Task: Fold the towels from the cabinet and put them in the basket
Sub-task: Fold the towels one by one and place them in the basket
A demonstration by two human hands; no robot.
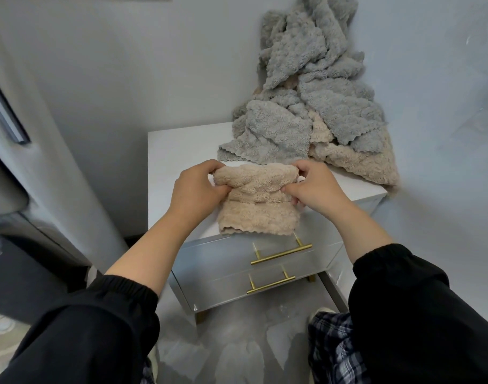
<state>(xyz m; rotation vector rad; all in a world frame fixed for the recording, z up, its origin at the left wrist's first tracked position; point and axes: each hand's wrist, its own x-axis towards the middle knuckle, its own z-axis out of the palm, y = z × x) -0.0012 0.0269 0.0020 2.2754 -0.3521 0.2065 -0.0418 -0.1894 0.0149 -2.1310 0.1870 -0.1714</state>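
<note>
Beige towel (258, 200): I see it on the near part of the cabinet top, partly folded. Its far edge is doubled over into a thick roll, and its scalloped near edge hangs just past the front of the top.
Left hand (194, 189): it grips the left end of the roll, with the fingers curled over the far side and the thumb pressed in on the near side.
Right hand (314, 189): it pinches the right end of the roll in the same way, fingers bent round the fabric.
Cabinet (179, 162): white, with two drawers facing me.
Handles (281, 254): gold bars, one on each drawer.
Grey towels (320, 92): a loose heap at the far right of the top, leaning up the wall (126, 65). The nearest edge lies just behind the roll.
Second beige towel (362, 162): under the grey heap, spilling toward the right edge.
Sleeves (120, 306): black, bunched at my forearms.
</note>
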